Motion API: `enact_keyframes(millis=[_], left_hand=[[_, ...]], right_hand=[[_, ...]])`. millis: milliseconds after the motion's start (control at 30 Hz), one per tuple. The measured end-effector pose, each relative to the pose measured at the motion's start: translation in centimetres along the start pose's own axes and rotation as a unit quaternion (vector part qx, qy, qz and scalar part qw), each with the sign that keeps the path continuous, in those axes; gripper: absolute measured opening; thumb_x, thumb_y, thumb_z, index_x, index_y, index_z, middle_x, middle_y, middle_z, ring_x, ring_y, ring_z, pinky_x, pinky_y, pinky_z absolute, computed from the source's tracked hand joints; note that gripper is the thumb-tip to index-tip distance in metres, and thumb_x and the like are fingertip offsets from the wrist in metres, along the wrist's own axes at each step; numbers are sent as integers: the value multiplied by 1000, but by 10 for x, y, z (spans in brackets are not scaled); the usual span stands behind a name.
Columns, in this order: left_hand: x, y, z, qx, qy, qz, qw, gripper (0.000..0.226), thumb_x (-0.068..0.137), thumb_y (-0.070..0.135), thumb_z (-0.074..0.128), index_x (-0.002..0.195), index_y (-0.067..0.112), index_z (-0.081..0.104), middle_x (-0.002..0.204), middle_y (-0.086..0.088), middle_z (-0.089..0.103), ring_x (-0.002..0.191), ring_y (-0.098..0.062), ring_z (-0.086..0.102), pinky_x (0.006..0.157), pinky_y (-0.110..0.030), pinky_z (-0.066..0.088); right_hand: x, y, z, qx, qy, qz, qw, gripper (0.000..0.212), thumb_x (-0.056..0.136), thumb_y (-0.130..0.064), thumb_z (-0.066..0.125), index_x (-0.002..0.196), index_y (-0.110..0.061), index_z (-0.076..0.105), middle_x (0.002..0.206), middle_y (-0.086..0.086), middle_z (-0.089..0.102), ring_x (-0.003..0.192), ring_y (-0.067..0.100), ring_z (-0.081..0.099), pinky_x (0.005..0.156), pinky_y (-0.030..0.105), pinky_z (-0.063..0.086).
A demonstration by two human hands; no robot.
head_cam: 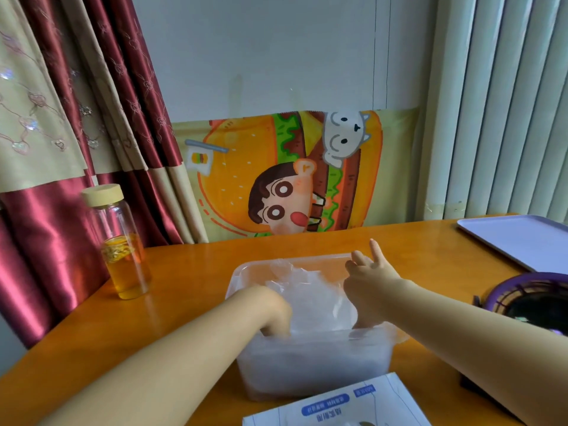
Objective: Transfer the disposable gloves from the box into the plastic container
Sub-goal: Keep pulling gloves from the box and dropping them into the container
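Note:
A translucent plastic container (pixel 313 361) stands in the middle of the orange table. A crumpled heap of clear disposable gloves (pixel 310 290) fills it and rises above the rim. My left hand (pixel 270 309) reaches down into the container's near left corner; its fingertips are hidden among the gloves behind the frosted wall. At the right side, my right hand (pixel 365 284) rests on the heap with its thumb side pushed down into the gloves, index finger pointing up and the other fingers loosely bent. The white glove box (pixel 338 404) with blue labels lies at the bottom edge, just in front of the container.
A glass bottle (pixel 123 244) with orange liquid and a cream cap stands at the table's left edge by the red curtain. A lilac tray (pixel 522 241) lies at the far right. A round purple-rimmed object (pixel 534 299) sits under my right forearm.

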State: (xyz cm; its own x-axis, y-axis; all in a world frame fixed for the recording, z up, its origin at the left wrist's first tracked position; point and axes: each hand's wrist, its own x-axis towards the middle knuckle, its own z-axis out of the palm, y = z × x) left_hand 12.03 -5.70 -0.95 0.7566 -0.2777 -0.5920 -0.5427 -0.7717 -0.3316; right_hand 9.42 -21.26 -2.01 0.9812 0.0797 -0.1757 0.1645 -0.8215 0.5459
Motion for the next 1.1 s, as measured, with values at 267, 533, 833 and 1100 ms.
enact_keyframes(millis=[267,533,833,1100], left_hand=[[9,-5,8,-38,-14,-4,999,19,100,7,32,108,5,50,103,-16,51,92,-25,43,78,-34,35],[-58,-38,-7,-129,73,48,988,73,90,56,53,149,17,33,152,3,37,135,-17,40,108,-31,37],[-116,-20,51,-363,313,104,871,42,89,33,65,129,32,54,123,17,59,102,-1,59,84,-18,49],[-93,51,136,-353,276,142,883,81,77,62,65,145,34,31,145,15,39,129,-6,41,107,-31,39]], right_hand=[[5,-2,4,-17,-12,5,1000,60,89,-60,48,136,-22,49,155,9,17,143,34,2,106,68,-10],[-47,23,-27,176,154,7,972,55,78,-67,55,121,-33,61,111,-6,40,119,20,32,108,47,25],[-127,-16,-15,344,78,-180,918,29,86,-39,65,113,-30,63,96,-20,58,83,-4,57,71,3,43],[-123,-77,41,480,155,-74,860,33,78,-47,69,104,-28,64,89,-17,59,76,6,55,65,16,43]])
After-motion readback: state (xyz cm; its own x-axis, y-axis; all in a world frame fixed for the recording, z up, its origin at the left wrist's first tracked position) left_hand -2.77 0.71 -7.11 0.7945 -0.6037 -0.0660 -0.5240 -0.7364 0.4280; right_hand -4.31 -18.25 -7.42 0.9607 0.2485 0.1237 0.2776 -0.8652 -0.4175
